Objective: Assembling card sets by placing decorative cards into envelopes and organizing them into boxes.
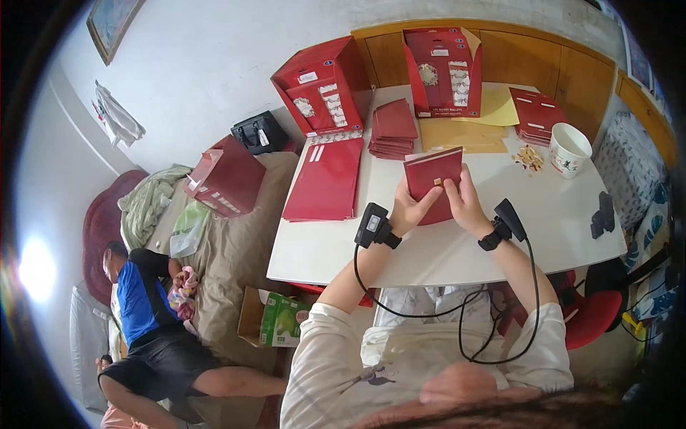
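One red folder (432,168) is held over the white table (564,236), pinched by left hand (412,209) and right hand (468,206); a gold square's (438,182) already on it. Loose bits (529,158) are left; whether the stacked folders (393,129) are finished can't be told.

And it's a head-worn view, from the left camera of a side-by-side pair, tipped steeply down over the wearer's white shirt (429,339)! Left hand (412,209) and right hand (469,207) lie near, just right of centre; the table (389,247) spreads beyond them, the pale wall (214,57) climbs farther off. Wide fisheye, too: the bed (229,264) swings out left, straight lines bowing outward!
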### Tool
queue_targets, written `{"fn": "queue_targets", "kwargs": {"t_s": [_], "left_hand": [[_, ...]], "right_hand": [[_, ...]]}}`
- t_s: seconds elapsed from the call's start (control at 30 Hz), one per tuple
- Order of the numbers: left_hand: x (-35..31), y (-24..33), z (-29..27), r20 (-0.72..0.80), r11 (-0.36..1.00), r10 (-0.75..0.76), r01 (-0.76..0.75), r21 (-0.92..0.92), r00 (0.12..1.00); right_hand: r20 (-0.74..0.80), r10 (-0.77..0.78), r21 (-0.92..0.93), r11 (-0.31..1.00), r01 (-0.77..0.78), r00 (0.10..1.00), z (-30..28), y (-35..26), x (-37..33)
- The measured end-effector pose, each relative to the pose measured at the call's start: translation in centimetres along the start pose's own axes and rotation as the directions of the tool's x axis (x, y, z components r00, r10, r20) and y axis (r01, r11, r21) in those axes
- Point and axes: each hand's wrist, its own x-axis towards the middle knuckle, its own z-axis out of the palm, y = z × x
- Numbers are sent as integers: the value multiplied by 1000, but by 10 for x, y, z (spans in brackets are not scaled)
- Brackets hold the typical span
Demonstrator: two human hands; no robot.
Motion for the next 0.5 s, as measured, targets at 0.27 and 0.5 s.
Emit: {"fn": "queue_targets", "kwargs": {"t_s": [0.27, 0.5], "left_hand": [[-2, 1, -3, 31, 983, -176, 177, -52, 984], [-3, 3, 1, -6, 994, -110, 110, 6, 994]], "right_hand": [[24, -10, -14, 1000, 10, 1000, -2, 3, 0], [22, 3, 4, 1000, -4, 1000, -2, 2, 0]]}}
